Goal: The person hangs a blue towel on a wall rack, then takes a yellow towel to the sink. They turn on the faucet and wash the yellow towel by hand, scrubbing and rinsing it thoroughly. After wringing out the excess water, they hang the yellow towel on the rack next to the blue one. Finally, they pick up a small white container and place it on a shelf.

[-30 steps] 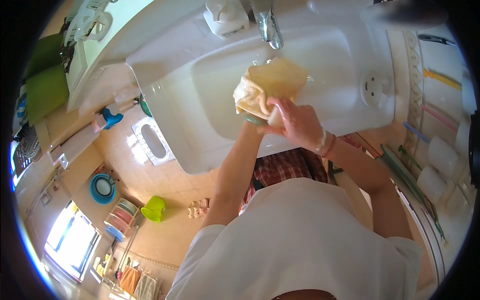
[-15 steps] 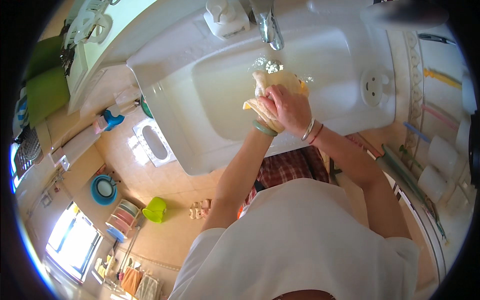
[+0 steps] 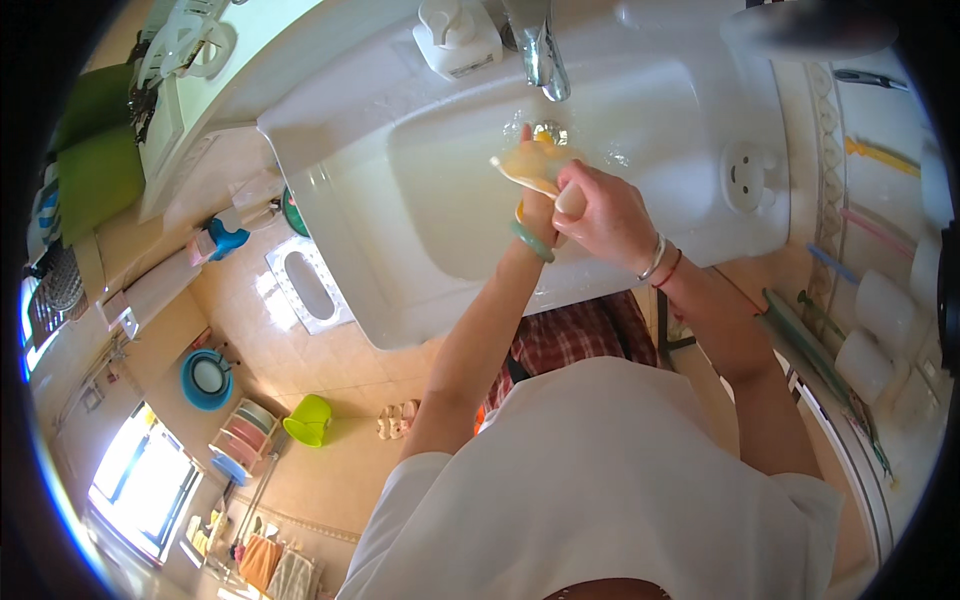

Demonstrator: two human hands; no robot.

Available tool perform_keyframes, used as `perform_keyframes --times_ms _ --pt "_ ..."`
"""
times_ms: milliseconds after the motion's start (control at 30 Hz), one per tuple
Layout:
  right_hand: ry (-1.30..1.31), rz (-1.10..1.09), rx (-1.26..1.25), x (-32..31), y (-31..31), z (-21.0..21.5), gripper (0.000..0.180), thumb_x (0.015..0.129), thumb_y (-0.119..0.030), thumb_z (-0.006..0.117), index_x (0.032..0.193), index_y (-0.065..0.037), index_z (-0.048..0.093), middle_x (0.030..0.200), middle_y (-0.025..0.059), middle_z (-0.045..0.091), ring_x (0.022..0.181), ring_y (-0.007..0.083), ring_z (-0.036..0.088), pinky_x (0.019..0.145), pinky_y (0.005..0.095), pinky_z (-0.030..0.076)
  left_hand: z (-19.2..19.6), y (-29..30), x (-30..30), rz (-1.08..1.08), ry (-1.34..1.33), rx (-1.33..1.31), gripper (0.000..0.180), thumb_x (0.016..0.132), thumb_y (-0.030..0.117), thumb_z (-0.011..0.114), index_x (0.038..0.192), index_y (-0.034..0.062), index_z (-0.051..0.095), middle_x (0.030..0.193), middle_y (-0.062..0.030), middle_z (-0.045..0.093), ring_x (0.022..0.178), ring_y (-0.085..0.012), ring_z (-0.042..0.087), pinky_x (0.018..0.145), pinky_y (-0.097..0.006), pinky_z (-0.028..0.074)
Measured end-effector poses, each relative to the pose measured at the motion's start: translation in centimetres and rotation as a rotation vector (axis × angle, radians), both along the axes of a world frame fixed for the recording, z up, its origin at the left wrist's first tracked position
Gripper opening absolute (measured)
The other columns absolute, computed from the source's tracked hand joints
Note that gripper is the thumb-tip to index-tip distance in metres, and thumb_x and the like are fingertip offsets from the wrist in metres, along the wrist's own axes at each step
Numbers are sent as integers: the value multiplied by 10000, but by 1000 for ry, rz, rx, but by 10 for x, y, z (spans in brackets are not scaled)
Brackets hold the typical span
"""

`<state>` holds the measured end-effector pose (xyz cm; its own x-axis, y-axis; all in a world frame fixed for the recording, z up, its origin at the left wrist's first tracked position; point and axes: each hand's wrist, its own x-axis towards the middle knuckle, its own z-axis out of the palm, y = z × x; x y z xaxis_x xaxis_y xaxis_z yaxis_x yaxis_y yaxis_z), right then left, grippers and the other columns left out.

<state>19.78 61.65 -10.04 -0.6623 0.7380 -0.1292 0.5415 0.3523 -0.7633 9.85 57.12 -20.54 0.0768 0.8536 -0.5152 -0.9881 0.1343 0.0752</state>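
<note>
From where I stand, the pale yellow cloth lies ahead of the right hand and to its left, spread over the left hand above the sink. What looks like a bar of soap sits between the two, at the front of the right grip, just beside the cloth's near edge; I can't tell whether they touch. The soap's longer side runs roughly away from the person, toward the tap, while the cloth reaches more from side to side. The left hand is the nearer one, being underneath the cloth, with a fingertip poking out past its far side. The right grip is narrow, fingers curled around the soap; the left grip is mostly covered, so how tightly it has the cloth I can't say. Beyond them are the drain, the metal tap and, on the back rim, a white pump bottle; a round soap dish with holes sits toward the sink's right end. On the tiled floor to the left are a squat toilet and a lime-green bucket, with a blue basin against the wall and a bright window lower down.
</note>
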Motion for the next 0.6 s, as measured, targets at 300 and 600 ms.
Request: perform_keyframes --times_ms 300,600 --pt "-65 187 200 5 -32 11 296 758 -267 706 913 -124 498 754 46 584 607 272 605 488 361 465 36 -1 -11 -54 -160 137 616 971 499 283 1452 118 243 1413 -148 362 1243 -312 410 1045 -436 342" --pt "-506 -133 365 4 54 -84 266 916 -363 492 836 -110 515 741 96 611 660 298 630 476 386 477 13 -9 19 -76 -7 -88 497 961 461 390 1245 64 479 1132 -76 573 1065 -231 542 909 -366 451"
